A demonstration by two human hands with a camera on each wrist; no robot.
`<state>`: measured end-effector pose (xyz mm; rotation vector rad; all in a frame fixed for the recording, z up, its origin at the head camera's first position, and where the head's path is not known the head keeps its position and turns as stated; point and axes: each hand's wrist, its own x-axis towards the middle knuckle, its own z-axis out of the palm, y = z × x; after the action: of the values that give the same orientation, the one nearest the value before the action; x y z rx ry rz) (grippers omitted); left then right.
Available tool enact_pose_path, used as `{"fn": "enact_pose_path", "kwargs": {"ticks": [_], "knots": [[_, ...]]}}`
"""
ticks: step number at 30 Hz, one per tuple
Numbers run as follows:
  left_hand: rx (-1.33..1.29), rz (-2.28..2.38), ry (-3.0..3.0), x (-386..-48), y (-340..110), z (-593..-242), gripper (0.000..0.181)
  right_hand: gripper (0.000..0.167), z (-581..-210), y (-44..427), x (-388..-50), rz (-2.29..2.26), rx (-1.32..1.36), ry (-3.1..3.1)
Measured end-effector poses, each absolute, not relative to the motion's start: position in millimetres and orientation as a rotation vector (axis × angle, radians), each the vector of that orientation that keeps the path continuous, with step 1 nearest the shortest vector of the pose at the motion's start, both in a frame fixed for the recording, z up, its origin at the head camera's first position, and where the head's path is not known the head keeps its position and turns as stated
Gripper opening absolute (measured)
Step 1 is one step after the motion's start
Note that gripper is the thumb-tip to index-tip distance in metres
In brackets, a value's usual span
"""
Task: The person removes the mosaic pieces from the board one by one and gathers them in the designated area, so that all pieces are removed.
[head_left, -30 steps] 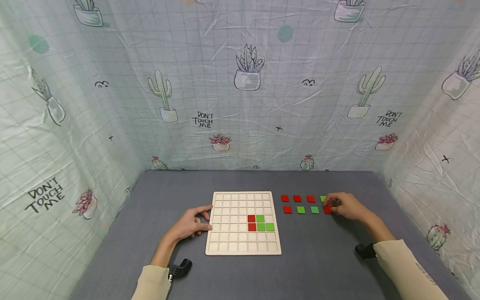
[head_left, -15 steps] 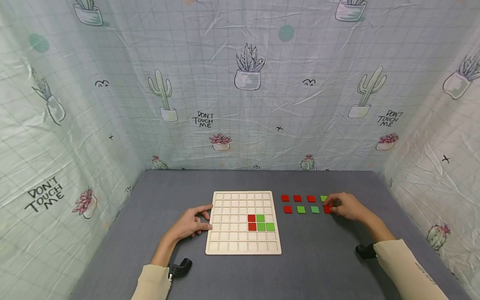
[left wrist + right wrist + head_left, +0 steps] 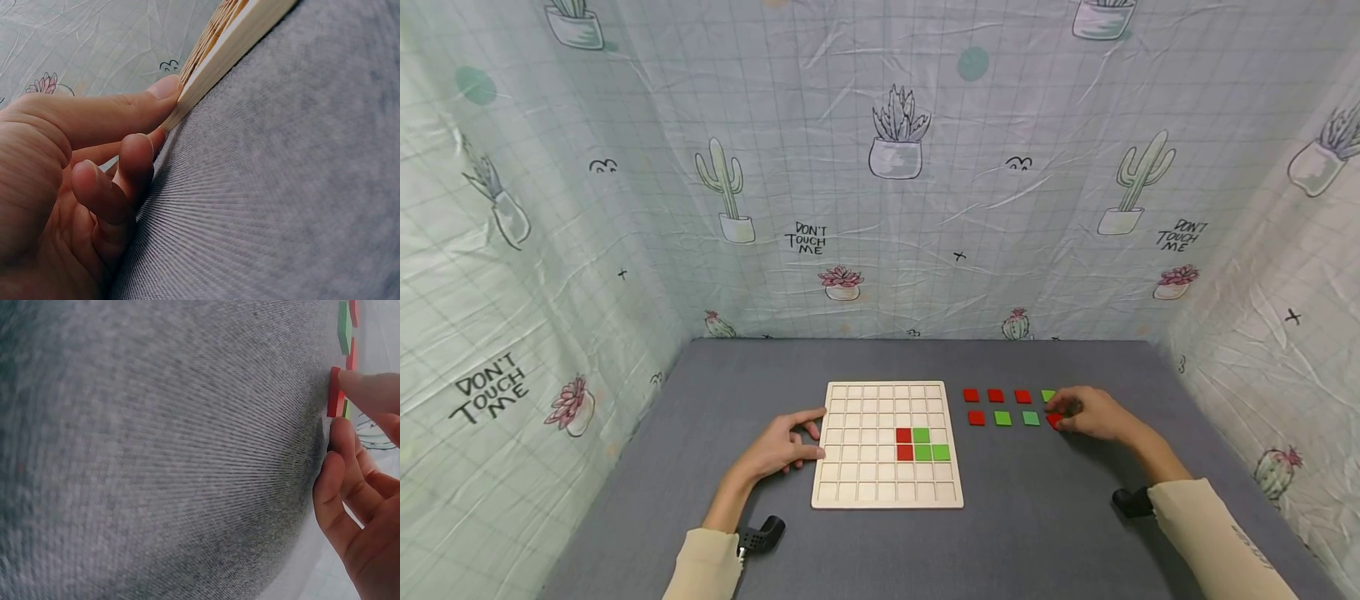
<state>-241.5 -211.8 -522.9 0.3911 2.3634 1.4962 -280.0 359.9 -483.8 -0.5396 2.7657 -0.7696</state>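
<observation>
Five tiles (image 3: 922, 451) sat on the board (image 3: 859, 492), toward three o'clock; seven others (image 3: 1002, 418) remained off at two, where the right hand (image 3: 1092, 412) pinched a red tile (image 3: 1053, 419). The left hand (image 3: 777, 443), spread, touched nine o'clock.

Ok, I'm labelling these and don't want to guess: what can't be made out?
Head view: part of the back row's green tile, behind the right hand.
Head view: lettering on the right sleeve, too small to read.
Left wrist view: most of the board, past the top edge.
Right wrist view: part of the topmost red tile, cut by the top edge.
</observation>
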Motion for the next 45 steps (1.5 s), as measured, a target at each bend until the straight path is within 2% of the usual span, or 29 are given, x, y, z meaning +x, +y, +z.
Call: {"fn": "enact_pose_path", "kwargs": {"ticks": [31,45], "knots": [[0.384,1.498,2.362,-239.9,-211.9,-520.8,0.075,0.023,-478.6,357.0,-279.1,-0.653,-0.55,2.824],[0.382,1.479,2.384,-238.8,-211.1,-519.7,0.075,0.023,-460.5,316.1,-277.3,-0.755,-0.733,2.832]]}}
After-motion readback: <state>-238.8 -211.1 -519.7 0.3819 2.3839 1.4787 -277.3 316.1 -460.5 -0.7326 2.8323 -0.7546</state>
